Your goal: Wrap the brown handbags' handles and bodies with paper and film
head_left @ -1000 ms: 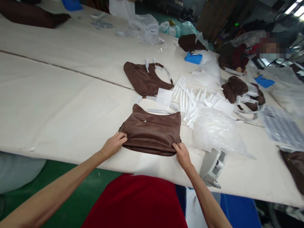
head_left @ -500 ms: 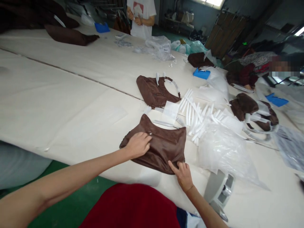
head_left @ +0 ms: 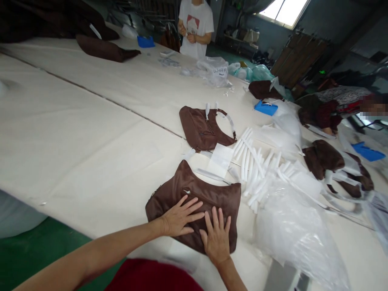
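Note:
A brown handbag (head_left: pixel 169 190) lies flat on the table in front of me, its curved top edge facing away. My left hand (head_left: pixel 182 217) rests on its middle with the fingers spread, just below the zipper. Beside it, my right hand (head_left: pixel 217 234) presses flat on the right part of the bag, fingers apart. A wrapped strap (head_left: pixel 212 174) lies along the bag's far edge. Past it sits a second brown handbag (head_left: pixel 198 127) with a wrapped handle, and a white sheet (head_left: pixel 220 160) lies between the two bags.
White foam tubes (head_left: pixel 250 157) are heaped right of the bags, near a clear plastic bag (head_left: pixel 300 230). A grey tape dispenser (head_left: pixel 280 277) stands at the near edge. Blue holders (head_left: pixel 266 108) and more brown bags (head_left: pixel 324 159) lie farther right. A person (head_left: pixel 196 28) stands across the table (head_left: pixel 91 133); another leans at right.
My left hand has opened from a closed pose near the zipper to lie flat. My right hand has moved from the bag's lower right corner onto its face, fingers spread. The view has shifted.

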A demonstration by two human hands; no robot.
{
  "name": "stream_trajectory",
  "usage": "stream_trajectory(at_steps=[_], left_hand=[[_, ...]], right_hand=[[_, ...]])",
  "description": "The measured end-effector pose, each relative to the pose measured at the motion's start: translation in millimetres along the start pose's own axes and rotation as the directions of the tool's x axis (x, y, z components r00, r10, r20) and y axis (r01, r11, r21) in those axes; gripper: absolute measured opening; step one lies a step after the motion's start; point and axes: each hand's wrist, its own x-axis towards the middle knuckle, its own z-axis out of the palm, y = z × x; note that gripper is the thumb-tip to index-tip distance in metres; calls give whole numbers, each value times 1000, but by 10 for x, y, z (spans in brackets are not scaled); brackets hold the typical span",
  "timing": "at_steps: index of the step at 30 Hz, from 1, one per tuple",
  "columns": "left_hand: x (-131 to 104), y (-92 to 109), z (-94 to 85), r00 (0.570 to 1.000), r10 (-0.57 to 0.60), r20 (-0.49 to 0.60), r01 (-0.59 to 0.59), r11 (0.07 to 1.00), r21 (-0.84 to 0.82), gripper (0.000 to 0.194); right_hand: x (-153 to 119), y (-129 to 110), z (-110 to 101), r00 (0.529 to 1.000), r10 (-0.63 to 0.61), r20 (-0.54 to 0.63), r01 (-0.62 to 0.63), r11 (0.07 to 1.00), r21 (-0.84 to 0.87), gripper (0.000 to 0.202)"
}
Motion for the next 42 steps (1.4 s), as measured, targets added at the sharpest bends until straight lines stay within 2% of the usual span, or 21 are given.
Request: stream_trajectory(at_steps=[2, 4, 7, 12, 16, 23, 25, 29, 32, 35, 37, 39, 41, 42], left_hand=[[-104, -11, -9, 999, -52, -6, 52, 999, -3, 65], [-233, -25, -15, 985, -170, -23, 171, 985, 11, 57], [-371, -44, -12, 957, -287, -37, 289, 957, 36, 51], [-383, -57, 7, 967, -254, -22, 254, 966, 40, 51], [-373, -40, -15, 972, -231, -28, 233, 969, 76, 55], [-270, 138, -263, 958, -285, -18, 286, 955, 79, 64], [-216, 172, -281, 969, -245, 4, 245, 968, 49, 64], [-179, 134, -136, 990, -126, 68, 128, 992, -21, 64], [-218, 95, 6, 988, -137, 69, 140, 989, -42, 66], [-252, 92, 82, 989, -141, 35, 142, 988, -53, 68], [-252, 101, 104, 991, -133, 11, 134, 988, -74, 67], [-238, 116, 113, 992, -128, 6, 128, 987, -101, 66], [-222, 136, 107, 990, -143, 6, 142, 982, -122, 67], [-218, 147, 97, 988, -152, 1, 150, 980, -129, 67]], right_hand=[[14, -39, 241, 1000, 4, 11, -4, 1000, -19, 54], [-40, -42, 395, 999, 22, 40, -21, 1000, -17, 54], [-117, -24, 440, 999, 34, 34, -34, 999, -5, 52], [-106, -38, 395, 999, 29, -17, -29, 1000, -2, 47], [-124, -28, 474, 998, 15, -68, -15, 1000, 12, 50], [-120, 28, 561, 985, -46, -165, 45, 999, -10, 61], [-119, 38, 579, 982, -49, -180, 49, 999, -4, 62], [-177, 62, 704, 983, -40, -179, 44, 999, 15, 59], [-269, 80, 789, 987, -10, -163, 14, 1000, 20, 58], [-304, 115, 735, 988, 25, -150, -21, 999, 31, 61], [-185, 109, 596, 980, 66, -187, -58, 997, 48, 64], [123, -4, 401, 969, 69, -236, -49, 995, 92, 65], [600, -279, 224, 970, -40, -238, 85, 980, 181, 64], [863, -473, 171, 967, -139, -212, 191, 949, 251, 63]])
